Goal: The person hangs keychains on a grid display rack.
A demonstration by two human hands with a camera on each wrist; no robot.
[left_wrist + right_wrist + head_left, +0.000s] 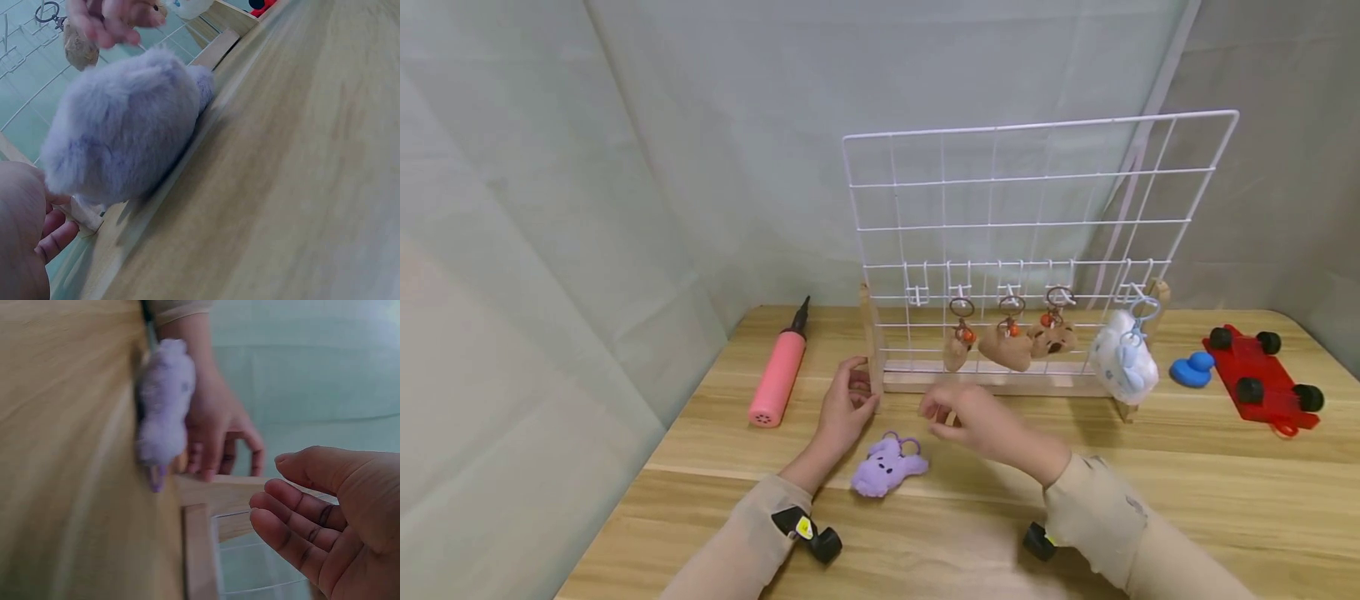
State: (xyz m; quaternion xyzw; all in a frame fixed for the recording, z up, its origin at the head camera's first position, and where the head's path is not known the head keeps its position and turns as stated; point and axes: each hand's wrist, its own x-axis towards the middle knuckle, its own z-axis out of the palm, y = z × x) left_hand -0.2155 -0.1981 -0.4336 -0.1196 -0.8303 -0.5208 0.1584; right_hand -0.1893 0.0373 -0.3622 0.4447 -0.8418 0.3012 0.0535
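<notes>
My left hand touches the outer side of the left wooden post of a white wire grid rack. In the right wrist view, the fingertips of that hand rest against the wood. My right hand hovers in front of the rack's base, fingers loosely bent and nothing in them. Between my forearms a purple plush keychain lies on the table, its ring toward the rack. Brown plush keychains hang from hooks on the grid. A white and blue plush keychain hangs at the right end.
A pink hand pump with a black nozzle lies left of the rack. To the right are a blue rubber duck and a red toy car with black wheels. One hook at the grid's left bears nothing.
</notes>
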